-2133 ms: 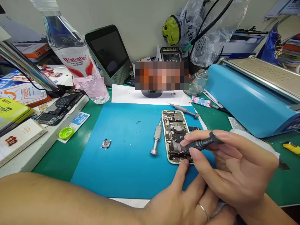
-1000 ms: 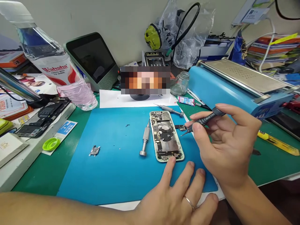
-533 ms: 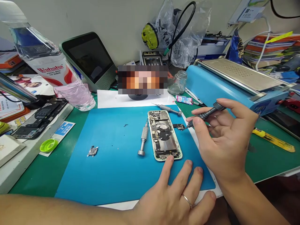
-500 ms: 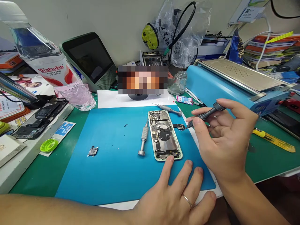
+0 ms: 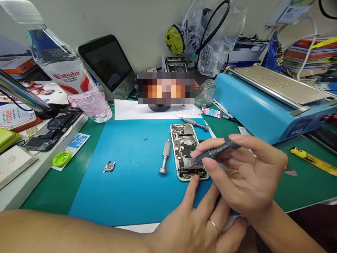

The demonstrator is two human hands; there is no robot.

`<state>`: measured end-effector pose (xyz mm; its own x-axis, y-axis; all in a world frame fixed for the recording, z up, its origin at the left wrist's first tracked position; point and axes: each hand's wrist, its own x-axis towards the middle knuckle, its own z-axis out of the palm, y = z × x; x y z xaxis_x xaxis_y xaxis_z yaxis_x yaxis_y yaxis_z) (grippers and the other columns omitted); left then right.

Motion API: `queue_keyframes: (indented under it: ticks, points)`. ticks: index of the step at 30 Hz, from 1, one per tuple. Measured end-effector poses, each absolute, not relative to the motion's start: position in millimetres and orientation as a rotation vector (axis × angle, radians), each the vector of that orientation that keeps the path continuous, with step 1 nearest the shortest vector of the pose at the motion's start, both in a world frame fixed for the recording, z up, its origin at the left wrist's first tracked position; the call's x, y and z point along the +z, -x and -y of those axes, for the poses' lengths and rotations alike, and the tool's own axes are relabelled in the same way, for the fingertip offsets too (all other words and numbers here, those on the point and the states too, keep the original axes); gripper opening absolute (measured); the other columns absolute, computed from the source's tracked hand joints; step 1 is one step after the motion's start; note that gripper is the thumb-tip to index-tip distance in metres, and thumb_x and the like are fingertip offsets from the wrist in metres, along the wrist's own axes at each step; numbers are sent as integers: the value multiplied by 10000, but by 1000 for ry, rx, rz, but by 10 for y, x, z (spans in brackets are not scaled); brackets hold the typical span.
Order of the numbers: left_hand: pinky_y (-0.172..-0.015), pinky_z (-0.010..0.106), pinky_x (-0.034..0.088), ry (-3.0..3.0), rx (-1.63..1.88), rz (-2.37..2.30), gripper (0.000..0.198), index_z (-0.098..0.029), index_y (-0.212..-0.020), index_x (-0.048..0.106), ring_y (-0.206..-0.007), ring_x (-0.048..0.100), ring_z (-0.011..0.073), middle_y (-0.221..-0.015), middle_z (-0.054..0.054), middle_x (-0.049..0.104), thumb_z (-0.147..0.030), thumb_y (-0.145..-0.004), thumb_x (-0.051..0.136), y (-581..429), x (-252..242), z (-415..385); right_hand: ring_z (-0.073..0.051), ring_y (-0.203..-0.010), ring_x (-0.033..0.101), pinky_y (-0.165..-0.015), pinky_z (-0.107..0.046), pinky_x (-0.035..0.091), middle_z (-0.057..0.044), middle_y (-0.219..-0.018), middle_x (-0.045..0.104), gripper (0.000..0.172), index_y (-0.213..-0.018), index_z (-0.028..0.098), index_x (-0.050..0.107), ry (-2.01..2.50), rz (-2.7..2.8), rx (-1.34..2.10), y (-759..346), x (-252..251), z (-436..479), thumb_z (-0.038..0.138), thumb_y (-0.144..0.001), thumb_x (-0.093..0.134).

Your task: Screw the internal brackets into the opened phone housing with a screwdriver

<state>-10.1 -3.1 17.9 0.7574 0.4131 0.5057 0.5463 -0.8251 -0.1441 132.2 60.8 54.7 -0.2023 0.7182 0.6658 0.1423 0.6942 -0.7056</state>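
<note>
Blue mat (image 5: pixel 118 200) on the tabletop (image 5: pixel 39 186) bears an opened phone (image 5: pixel 185 154), its long axis running away from the left hand (image 5: pixel 202 219) and its body just left of and below the right hand (image 5: pixel 247 175), whose grip is closed round a dark screwdriver (image 5: pixel 216 153), tip over the phone's near part. Nearest that end, the left hand spreads its fingers, grasping nothing, its index fingertip (image 5: pixel 194 180) at the near edge. Farther back, the plastic bottle (image 5: pixel 70 75) seems to hold clear liquid; whether the glass jar (image 5: pixel 206 93) contains anything, I cannot tell.
</note>
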Motion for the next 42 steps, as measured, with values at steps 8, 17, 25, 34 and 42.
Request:
queue_keyframes:
  ticks: [8,17,25,34,42]
  points:
    - [-1057,554,419,2699,-674,753,332,-323,-1316,679,-1200,631,298,-1218,6,731,-321,-1085,442,97,174,31,-220,-918,759,-669,-359,697,-36,-1069,726,696,-1396,323,531,670,1771,670,-1317,537,-608,-63,-831,655]
    - [-1053,559,408,2697,-659,749,339,-332,-1316,680,-1209,626,300,-1251,-6,726,-322,-1086,430,107,203,33,-211,-932,762,-664,-331,703,-33,-1069,731,726,-1412,335,535,664,1824,647,-1321,550,-612,-75,-824,655]
    - [-1062,570,396,2695,-663,736,334,-324,-1308,682,-1231,624,323,-1246,14,724,-323,-1086,432,92,186,39,-211,-914,763,-657,-334,702,-31,-1057,738,769,-1430,363,516,655,1852,598,-1326,552,-604,-77,-815,659]
    - [-1080,562,396,2693,-615,743,362,-329,-1353,656,-1277,605,315,-1311,9,702,-314,-1096,400,110,217,37,-216,-845,771,-656,-338,695,-15,-997,758,612,-1303,365,604,738,1806,615,-1301,592,-612,-20,-834,684]
    - [-1054,544,444,2687,-673,750,344,-340,-1313,691,-1214,641,298,-1232,-7,735,-320,-1087,432,89,197,41,-211,-855,773,-661,-338,700,-17,-1009,746,680,-1357,338,575,711,1774,562,-1323,553,-619,-45,-808,698]
